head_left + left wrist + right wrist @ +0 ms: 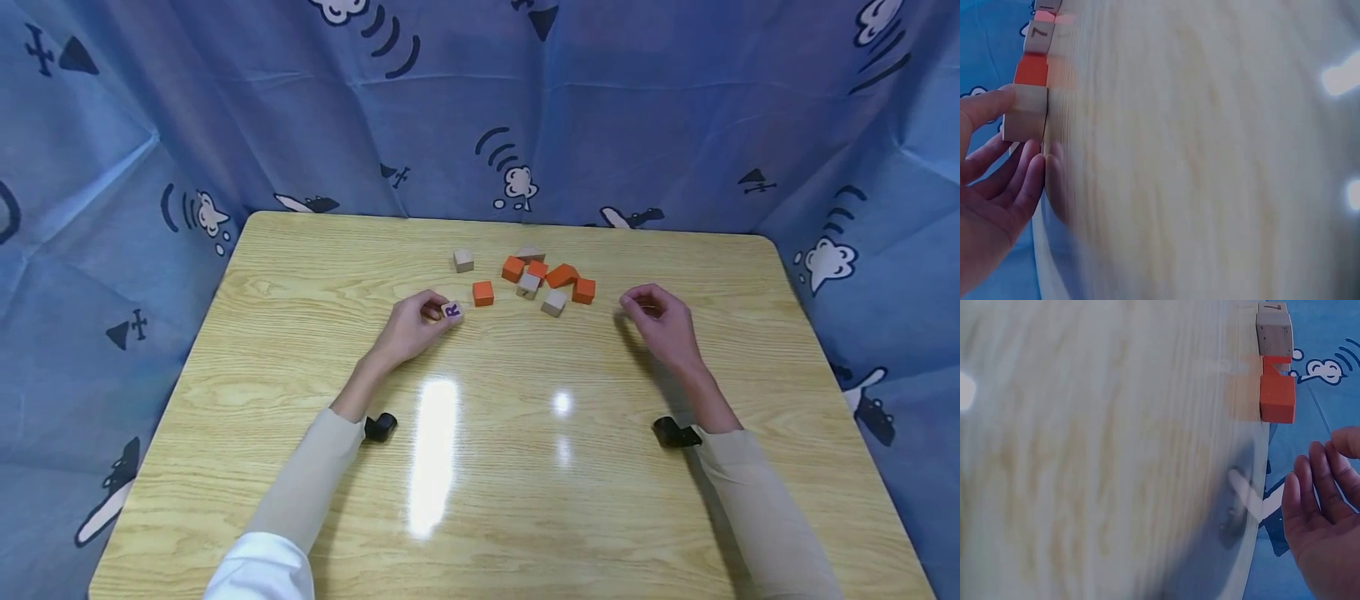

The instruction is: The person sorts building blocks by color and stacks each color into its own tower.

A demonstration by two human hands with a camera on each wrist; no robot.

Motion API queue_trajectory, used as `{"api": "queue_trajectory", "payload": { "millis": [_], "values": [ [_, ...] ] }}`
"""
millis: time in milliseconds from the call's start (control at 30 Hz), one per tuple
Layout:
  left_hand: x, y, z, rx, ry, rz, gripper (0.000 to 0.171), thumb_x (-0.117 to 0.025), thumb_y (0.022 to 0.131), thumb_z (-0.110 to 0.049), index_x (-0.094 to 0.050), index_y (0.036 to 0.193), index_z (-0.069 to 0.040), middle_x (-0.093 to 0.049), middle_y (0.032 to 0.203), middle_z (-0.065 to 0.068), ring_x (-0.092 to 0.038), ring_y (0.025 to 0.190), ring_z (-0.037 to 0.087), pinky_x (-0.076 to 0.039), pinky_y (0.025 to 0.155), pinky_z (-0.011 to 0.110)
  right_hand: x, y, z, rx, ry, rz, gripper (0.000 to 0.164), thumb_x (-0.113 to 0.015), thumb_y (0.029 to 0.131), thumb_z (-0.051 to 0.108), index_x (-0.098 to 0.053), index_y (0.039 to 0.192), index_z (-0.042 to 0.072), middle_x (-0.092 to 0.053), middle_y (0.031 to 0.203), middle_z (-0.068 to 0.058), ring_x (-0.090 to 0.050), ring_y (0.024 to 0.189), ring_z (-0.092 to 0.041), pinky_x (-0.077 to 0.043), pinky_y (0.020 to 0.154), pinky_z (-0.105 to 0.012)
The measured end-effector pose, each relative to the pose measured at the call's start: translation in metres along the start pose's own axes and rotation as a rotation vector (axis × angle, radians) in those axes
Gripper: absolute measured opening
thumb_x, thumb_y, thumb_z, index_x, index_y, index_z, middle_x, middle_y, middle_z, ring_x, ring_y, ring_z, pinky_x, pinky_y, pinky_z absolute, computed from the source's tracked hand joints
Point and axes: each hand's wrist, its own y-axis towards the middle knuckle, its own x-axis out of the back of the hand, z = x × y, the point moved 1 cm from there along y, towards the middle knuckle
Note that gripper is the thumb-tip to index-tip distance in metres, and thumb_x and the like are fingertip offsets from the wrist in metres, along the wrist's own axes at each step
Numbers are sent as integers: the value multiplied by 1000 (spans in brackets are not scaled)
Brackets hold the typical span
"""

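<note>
Between thumb and fingers my left hand (417, 323) pinches a pale wooden letter block (452, 312) with a dark R on its top. In the left wrist view the same block (1026, 114) shows a plain side, low at the table surface, with the thumb on one side and fingers on the other. My right hand (663, 322) hovers over the table, right of the blocks, fingers loosely bent and holding nothing. The nearest thing to it is an orange block (583, 291). Another orange block (483, 293) lies just beyond the left hand's block.
A loose cluster of orange and pale blocks lies toward the table's far side, including a pale block (554, 302) and an orange wedge-like block (562, 276). One pale block (463, 261) sits apart at left. Blue patterned cloth (450, 108) hangs around the wooden table (525, 500).
</note>
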Motion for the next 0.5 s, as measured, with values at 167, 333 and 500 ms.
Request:
{"api": "queue_trajectory", "payload": {
  "millis": [167,333,500],
  "values": [
    [7,-9,5,-9,2,23,37,-77,95,-23,-67,123,0,-69,105,12,-65,94,23,-55,80,35,-3,0,2,7,-10,15,31,-63,104,29,-68,116,0,-67,115,-14,-57,101,-3,-45,87,-12],
    [16,-20,9,1,14,34,38,-77,96,-23,-66,126,-1,-68,105,12,-65,92,23,-56,81,35,-6,-1,6,17,-4,38,31,-63,104,29,-67,117,0,-67,115,-14,-58,102,-4,-46,87,-13],
    [25,-30,13,5,11,45,39,-77,96,-21,-66,127,-1,-68,106,12,-65,92,22,-56,82,34,-9,-2,14,21,18,52,28,-63,105,23,-66,117,-2,-66,115,-17,-57,101,-3,-45,88,-12]
  ]
}}
